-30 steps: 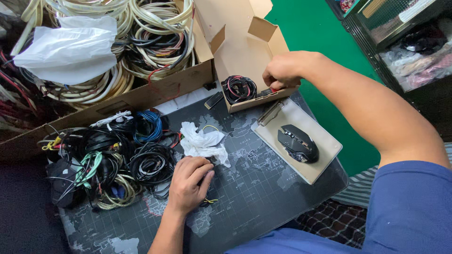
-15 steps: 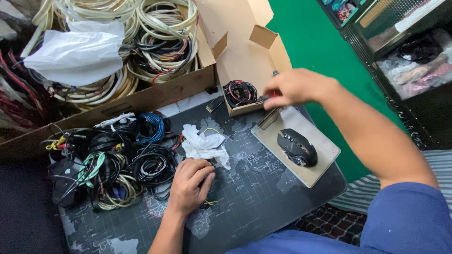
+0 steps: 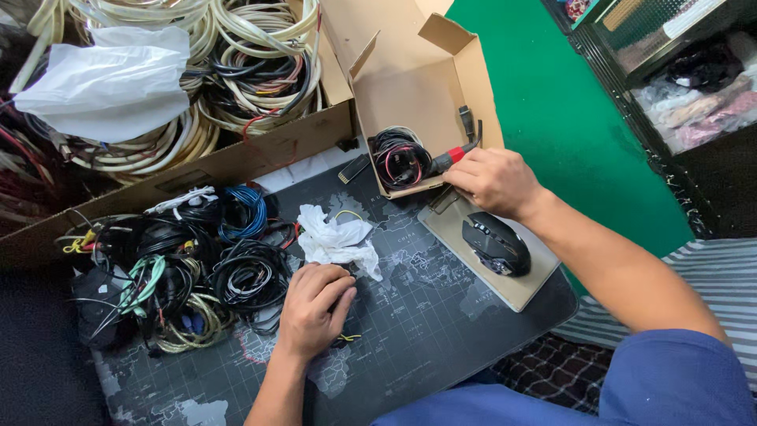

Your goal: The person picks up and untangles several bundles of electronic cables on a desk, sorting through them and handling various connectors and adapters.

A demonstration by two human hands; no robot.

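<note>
My right hand point(image 3: 495, 181) grips a red and black cable plug point(image 3: 448, 160) at the rim of a small open cardboard box point(image 3: 410, 87), where a coiled black and red cable point(image 3: 400, 156) lies. My left hand point(image 3: 313, 308) rests knuckles-down on the dark map-printed desk mat point(image 3: 426, 308), fingers curled over a small yellow wire point(image 3: 347, 338). A crumpled white tissue point(image 3: 335, 239) lies just above that hand. To its left is a pile of coiled cables point(image 3: 181, 268) in black, blue, green and beige.
A black computer mouse point(image 3: 497, 243) sits on a tan pad point(image 3: 524, 288) under my right forearm. A large cardboard box point(image 3: 236, 154) at the back holds thick beige cable coils and a white plastic bag point(image 3: 102, 79). Green floor and a dark crate lie to the right.
My right hand has drawn back from inside the small box toward its front rim, bringing the red and black plug with it. The left hand has stayed put.
</note>
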